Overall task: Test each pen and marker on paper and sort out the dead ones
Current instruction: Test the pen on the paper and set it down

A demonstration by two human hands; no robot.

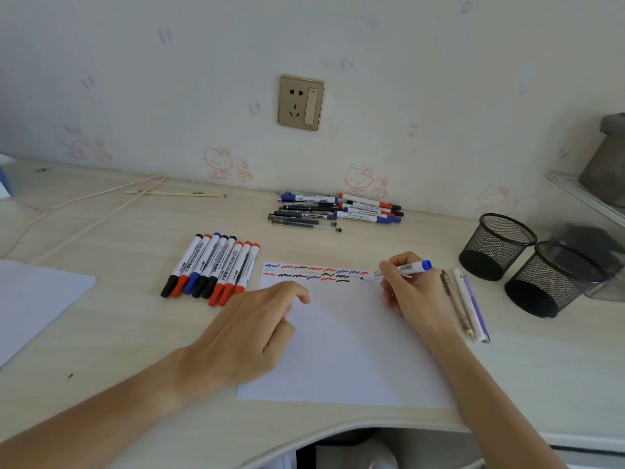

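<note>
right hand (411, 292) pinching blue-capped white marker (404, 269) tip-down centre-right, on scribbled white paper sheet (341, 350), left hand (250, 336) loosely curled, holding nothing, resting on sheet

My left hand (252, 328) and right hand (411, 291) are both bare, no rings, no watch, no bracelet on either wrist. My forearms are uncovered right down to the frame's edge; no sleeve shows anywhere.
</note>
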